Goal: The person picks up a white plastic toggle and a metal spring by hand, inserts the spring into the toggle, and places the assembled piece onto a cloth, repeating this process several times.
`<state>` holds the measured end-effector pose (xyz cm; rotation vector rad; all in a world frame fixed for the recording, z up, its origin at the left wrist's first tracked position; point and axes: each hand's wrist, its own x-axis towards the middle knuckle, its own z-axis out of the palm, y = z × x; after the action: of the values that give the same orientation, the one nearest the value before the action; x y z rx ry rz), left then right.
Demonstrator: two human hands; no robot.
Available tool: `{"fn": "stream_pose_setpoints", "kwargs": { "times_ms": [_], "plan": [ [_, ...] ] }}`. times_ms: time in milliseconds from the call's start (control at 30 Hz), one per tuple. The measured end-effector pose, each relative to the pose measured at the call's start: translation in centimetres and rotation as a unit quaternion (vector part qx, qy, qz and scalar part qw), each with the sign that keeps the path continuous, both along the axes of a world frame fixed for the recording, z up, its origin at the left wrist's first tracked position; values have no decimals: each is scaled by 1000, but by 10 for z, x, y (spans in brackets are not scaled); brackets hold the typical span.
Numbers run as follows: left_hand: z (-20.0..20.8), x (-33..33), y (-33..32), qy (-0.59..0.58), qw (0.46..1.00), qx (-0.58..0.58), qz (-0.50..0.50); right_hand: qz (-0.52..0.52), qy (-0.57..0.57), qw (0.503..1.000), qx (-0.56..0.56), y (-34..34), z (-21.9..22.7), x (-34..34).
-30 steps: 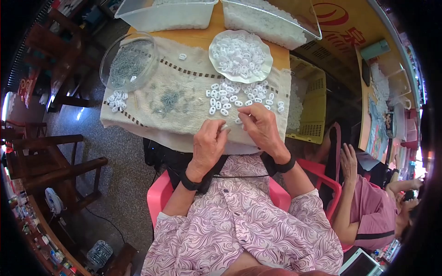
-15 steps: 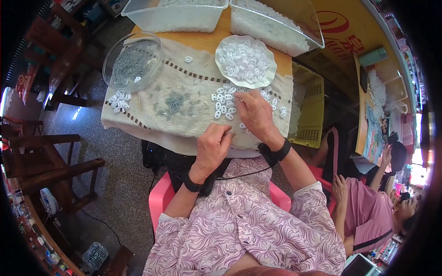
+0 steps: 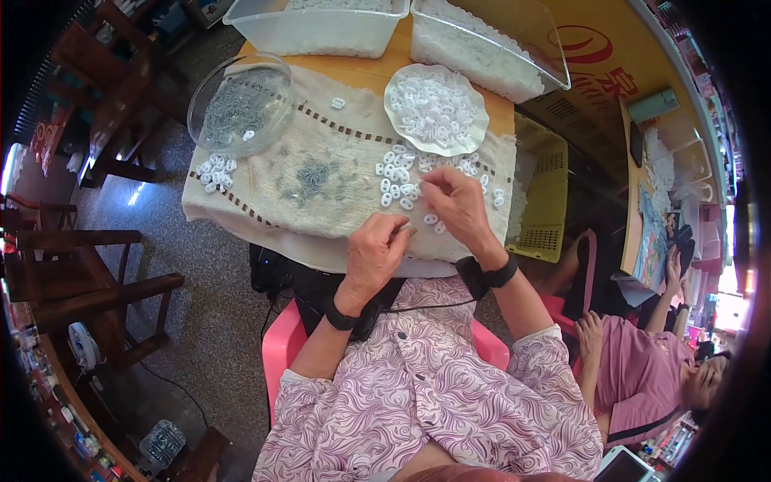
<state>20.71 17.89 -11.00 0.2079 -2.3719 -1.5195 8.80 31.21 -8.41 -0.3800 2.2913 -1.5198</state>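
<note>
My left hand [image 3: 375, 251] is closed in a pinch above the cloth's near edge, with a small pale piece, probably white plastic, showing at its fingertips. To its right, my right hand [image 3: 458, 207] pinches thumb against fingers beside a cluster of white two-holed plastic pieces [image 3: 394, 173]; whatever lies in this pinch is too small to make out. A white scalloped plate [image 3: 479, 133] heaped with the same pieces stands just beyond. Left of the hands, a loose pile of tiny grey metal parts [image 3: 313, 175] rests on the beige cloth [image 3: 277, 205].
A clear round bowl [image 3: 195, 136] of grey metal parts stands at the far left, with more white pieces [image 3: 215, 173] beside it. Two clear tubs [image 3: 321, 34] line the back. A yellow crate [image 3: 540, 189] is at the right. Another person [image 3: 646, 369] sits lower right.
My right hand has drawn slightly back and right from the cluster of white pieces, still pinched. My left hand has stayed nearly in place. The whole view has shifted a little.
</note>
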Motion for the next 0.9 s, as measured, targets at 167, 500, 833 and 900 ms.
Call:
{"fn": "stream_pose_setpoints", "kwargs": {
  "times_ms": [167, 500, 833, 900],
  "plan": [
    [0, 1, 2, -9, 999, 44, 17, 12, -184, 972, -147, 14, 16, 10],
    [3, 1, 7, 25, 999, 1, 30, 9, -239, 948, -208, 25, 27, 34],
    [14, 17, 8, -89, 911, 402, -13, 28, -175, 969, -171, 25, 23, 63],
    [13, 20, 9, -89, 900, 426, -30, 41, -127, 978, -157, 25, 21, 69]
  ]
}}
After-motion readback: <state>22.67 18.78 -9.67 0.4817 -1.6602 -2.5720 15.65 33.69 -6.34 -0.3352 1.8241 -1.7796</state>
